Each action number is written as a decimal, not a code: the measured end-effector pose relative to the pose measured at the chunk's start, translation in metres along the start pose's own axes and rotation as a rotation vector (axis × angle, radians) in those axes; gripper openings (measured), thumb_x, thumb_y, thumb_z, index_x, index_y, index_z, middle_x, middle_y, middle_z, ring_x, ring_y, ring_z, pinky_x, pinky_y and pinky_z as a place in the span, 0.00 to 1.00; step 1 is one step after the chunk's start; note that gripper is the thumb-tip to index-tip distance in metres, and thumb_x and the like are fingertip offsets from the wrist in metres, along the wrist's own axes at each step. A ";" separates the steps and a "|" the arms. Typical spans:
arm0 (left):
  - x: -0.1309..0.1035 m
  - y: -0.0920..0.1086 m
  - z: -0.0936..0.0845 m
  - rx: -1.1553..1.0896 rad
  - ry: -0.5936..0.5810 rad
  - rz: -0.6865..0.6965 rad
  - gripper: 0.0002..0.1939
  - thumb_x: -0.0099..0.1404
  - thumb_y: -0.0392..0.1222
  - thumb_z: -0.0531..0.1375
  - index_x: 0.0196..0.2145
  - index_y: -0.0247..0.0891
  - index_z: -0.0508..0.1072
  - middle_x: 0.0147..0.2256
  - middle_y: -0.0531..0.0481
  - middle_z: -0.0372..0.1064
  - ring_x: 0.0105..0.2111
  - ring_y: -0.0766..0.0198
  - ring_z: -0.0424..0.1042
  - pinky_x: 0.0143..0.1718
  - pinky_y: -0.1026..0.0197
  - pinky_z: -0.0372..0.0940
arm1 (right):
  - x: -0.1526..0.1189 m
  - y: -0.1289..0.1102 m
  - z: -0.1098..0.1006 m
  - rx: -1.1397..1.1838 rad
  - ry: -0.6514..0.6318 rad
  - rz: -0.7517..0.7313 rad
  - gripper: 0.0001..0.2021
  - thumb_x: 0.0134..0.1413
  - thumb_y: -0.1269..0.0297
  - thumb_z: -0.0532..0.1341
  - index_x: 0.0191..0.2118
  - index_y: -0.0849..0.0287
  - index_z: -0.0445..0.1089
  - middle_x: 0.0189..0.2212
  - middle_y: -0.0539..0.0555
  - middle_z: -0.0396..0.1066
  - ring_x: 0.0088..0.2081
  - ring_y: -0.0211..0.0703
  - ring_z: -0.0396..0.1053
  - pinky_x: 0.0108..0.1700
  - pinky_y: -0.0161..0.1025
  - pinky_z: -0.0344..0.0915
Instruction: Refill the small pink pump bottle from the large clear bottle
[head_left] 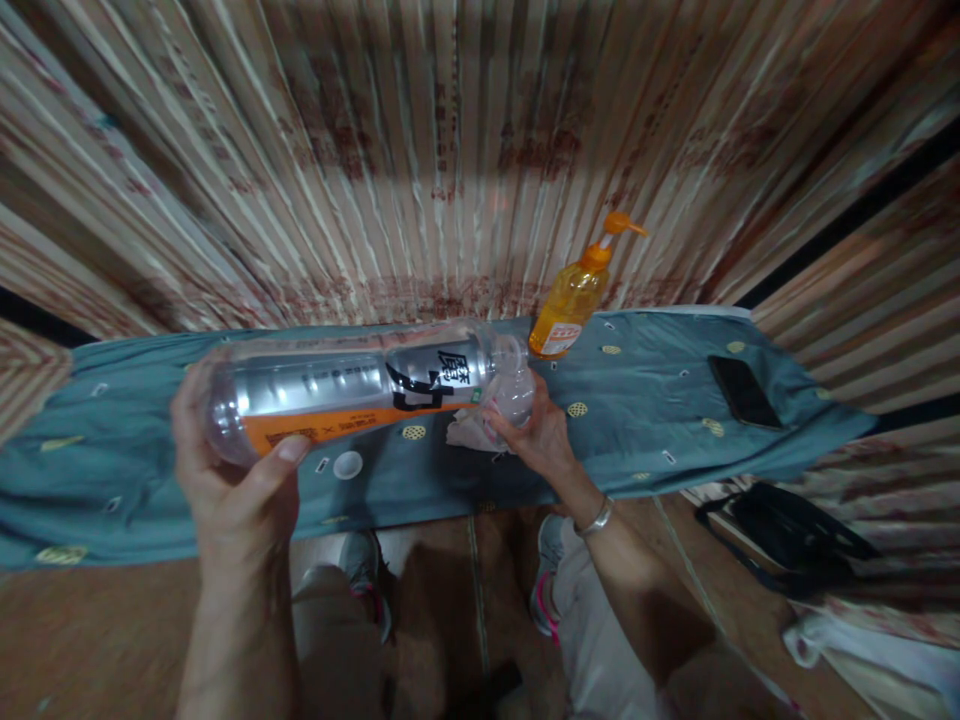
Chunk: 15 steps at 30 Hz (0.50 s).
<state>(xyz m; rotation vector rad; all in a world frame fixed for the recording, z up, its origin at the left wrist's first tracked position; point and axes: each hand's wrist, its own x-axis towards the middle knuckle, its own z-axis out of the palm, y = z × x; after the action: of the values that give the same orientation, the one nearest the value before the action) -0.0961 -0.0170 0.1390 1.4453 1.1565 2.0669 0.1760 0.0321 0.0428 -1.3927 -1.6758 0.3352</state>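
Head view: clear labelled bottle (337,395) sideways between both hands (244,490).

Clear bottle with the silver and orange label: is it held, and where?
The left hand grips the clear bottle around its base end; the right hand holds pale crumpled material at its neck end.

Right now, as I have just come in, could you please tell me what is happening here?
A person holds a large clear bottle, with a silver and orange label, on its side above a blue-green cloth. The left hand grips its base; the right hand is at its neck with some crumpled pale material. A small whitish disc, perhaps a cap, lies on the cloth. An orange pump bottle stands farther back, and a dark phone lies to the right.
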 end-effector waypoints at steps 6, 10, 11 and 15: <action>-0.001 0.002 0.000 0.012 0.006 -0.006 0.41 0.35 0.49 0.75 0.50 0.55 0.73 0.53 0.52 0.67 0.62 0.42 0.58 0.66 0.29 0.41 | 0.001 -0.002 -0.001 0.006 -0.010 0.011 0.38 0.46 0.46 0.66 0.60 0.61 0.59 0.49 0.63 0.74 0.49 0.58 0.74 0.46 0.50 0.74; -0.001 0.001 0.000 0.019 0.009 0.000 0.41 0.35 0.50 0.74 0.50 0.54 0.73 0.53 0.51 0.67 0.62 0.41 0.58 0.66 0.29 0.42 | 0.001 -0.002 -0.002 0.008 -0.015 0.009 0.38 0.47 0.46 0.66 0.60 0.61 0.59 0.50 0.64 0.74 0.49 0.58 0.74 0.46 0.51 0.74; -0.001 0.001 0.000 0.031 0.007 0.010 0.41 0.35 0.50 0.74 0.51 0.54 0.72 0.53 0.51 0.67 0.62 0.41 0.58 0.66 0.29 0.43 | 0.001 -0.002 -0.002 0.007 -0.019 0.009 0.38 0.47 0.46 0.66 0.60 0.61 0.59 0.50 0.64 0.74 0.49 0.58 0.74 0.46 0.51 0.74; 0.000 0.001 0.001 0.040 0.014 0.016 0.41 0.36 0.50 0.74 0.51 0.55 0.72 0.53 0.52 0.68 0.61 0.42 0.60 0.66 0.31 0.45 | 0.001 -0.003 -0.002 -0.002 -0.021 0.018 0.38 0.47 0.46 0.66 0.60 0.61 0.59 0.49 0.64 0.74 0.49 0.58 0.75 0.46 0.50 0.74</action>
<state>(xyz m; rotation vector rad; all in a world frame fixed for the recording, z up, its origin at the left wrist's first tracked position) -0.0950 -0.0174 0.1395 1.4651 1.2025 2.0790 0.1758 0.0316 0.0462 -1.4110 -1.6820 0.3601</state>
